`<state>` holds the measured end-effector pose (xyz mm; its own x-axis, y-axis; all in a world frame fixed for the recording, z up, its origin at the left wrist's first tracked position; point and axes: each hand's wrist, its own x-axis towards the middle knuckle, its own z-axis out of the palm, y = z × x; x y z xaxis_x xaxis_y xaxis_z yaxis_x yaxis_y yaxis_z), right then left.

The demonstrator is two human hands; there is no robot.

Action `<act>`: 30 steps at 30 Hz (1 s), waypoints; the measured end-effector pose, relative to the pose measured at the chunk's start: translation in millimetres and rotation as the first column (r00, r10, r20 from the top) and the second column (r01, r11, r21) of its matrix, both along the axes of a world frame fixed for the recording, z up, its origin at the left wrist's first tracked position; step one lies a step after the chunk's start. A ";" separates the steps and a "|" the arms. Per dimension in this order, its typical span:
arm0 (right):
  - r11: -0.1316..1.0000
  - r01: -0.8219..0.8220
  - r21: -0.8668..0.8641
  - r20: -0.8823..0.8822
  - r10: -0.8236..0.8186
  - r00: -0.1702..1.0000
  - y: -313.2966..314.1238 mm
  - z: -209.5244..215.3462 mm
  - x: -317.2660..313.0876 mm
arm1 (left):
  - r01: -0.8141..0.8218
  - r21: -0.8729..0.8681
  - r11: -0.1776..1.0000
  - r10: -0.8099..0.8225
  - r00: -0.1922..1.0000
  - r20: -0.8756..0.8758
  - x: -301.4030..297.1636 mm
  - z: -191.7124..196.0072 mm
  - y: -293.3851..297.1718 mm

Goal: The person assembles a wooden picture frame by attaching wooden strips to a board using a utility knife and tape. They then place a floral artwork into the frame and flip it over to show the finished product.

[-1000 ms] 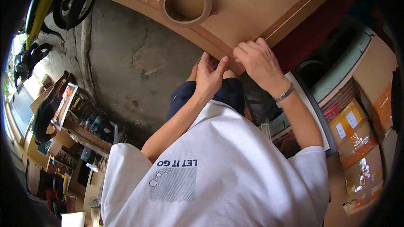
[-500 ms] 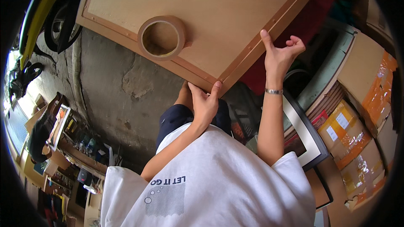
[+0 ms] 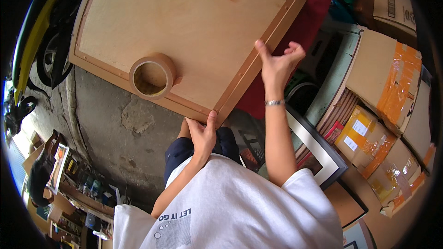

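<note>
The left hand (image 3: 202, 139) grips the panel's (image 3: 161, 23) near corner, thumb on top. The right hand (image 3: 278, 70), grasping nothing, has moved from that corner up the right edge, thumb apparently against it, fingers loosely curled; that edge seems the one being worked. The tape roll (image 3: 168, 67) rests along the near-left edge.

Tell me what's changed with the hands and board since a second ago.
The right hand has left the near corner of the framed board and moved away from the body along the right edge, its thumb now stretched out at that edge. The view has shifted too. The left hand stays at the near corner; the tape roll keeps its place on top.
</note>
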<state>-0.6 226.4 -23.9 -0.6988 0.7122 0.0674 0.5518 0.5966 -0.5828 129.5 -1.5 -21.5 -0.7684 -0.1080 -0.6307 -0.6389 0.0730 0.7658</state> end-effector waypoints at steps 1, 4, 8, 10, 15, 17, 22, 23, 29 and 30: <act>1.000 0.006 0.027 -0.012 -0.006 1.000 13.7 -4.6 -12.8 | -0.013 0.014 1.000 0.013 1.000 -0.008 -0.3 -0.9 0.7; 0.998 0.004 0.068 -0.018 -0.002 1.000 46.9 -14.6 -38.6 | -0.045 0.052 0.998 0.046 0.999 -0.012 -0.9 2.8 1.6; 0.994 0.052 -0.096 -0.028 -0.055 0.998 75.5 -18.2 -64.2 | -0.045 0.062 0.997 0.045 0.999 0.000 -2.3 4.4 0.9; 0.995 0.054 -0.084 -0.022 -0.056 0.998 93.0 -25.4 -75.4 | -0.036 0.056 0.998 0.036 0.999 -0.006 -1.7 3.9 -0.4; 0.976 0.102 -0.193 -0.009 -0.106 0.994 108.6 -16.7 -99.9 | -0.044 0.098 0.994 0.042 0.999 0.020 -4.5 8.4 -2.2; 0.941 0.143 -0.307 -0.005 -0.152 0.988 113.4 -12.6 -107.8 | -0.045 0.098 0.994 0.043 0.999 0.019 -3.3 7.5 -2.7; 0.841 0.148 -0.521 -0.006 -0.177 0.984 125.6 -4.9 -118.8 | -0.007 0.061 0.998 0.006 1.000 0.011 -4.4 7.6 -3.2; 0.802 0.115 -0.587 -0.008 -0.148 0.989 130.4 -2.7 -119.5 | -0.010 0.073 0.997 0.008 0.999 0.036 -5.9 9.0 -4.1; 0.736 0.105 -0.669 -0.026 -0.164 0.986 154.3 -16.7 -118.7 | 0.037 0.159 0.987 -0.043 0.998 0.039 -12.3 14.1 -14.9; 0.757 0.137 -0.638 -0.032 -0.204 0.978 155.6 -23.8 -118.4 | 0.059 0.168 0.984 -0.065 0.997 0.034 -13.6 15.1 -15.7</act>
